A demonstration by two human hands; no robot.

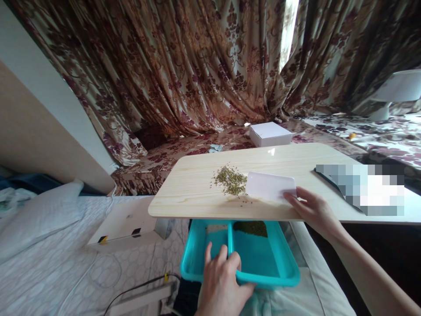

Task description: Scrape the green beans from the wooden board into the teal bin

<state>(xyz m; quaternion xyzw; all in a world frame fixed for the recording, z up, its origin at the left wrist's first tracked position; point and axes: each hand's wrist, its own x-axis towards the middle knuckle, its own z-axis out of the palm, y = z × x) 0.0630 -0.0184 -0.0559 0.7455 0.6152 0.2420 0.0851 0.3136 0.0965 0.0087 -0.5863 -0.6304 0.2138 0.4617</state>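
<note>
A loose heap of small green beans (232,179), with some pale grains among them, lies on the wooden tabletop (194,199). My right hand (311,208) pinches the right end of a white card (268,186), whose left edge touches the heap. Below the table's near edge sits a turquoise divided tray (263,281). My left hand (223,272) grips its near rim by the divider, fingers inside and thumb outside. Green beans (251,228) lie at the far end of its right compartment. Whitish grains (216,228) show at the far end of the left one.
A dark-edged object, mostly pixelated (368,188), lies on the table's right side. Behind the table stand a white box (269,134) and a lamp (391,92). On the bed at left are a long white box (128,219) and cables (141,287).
</note>
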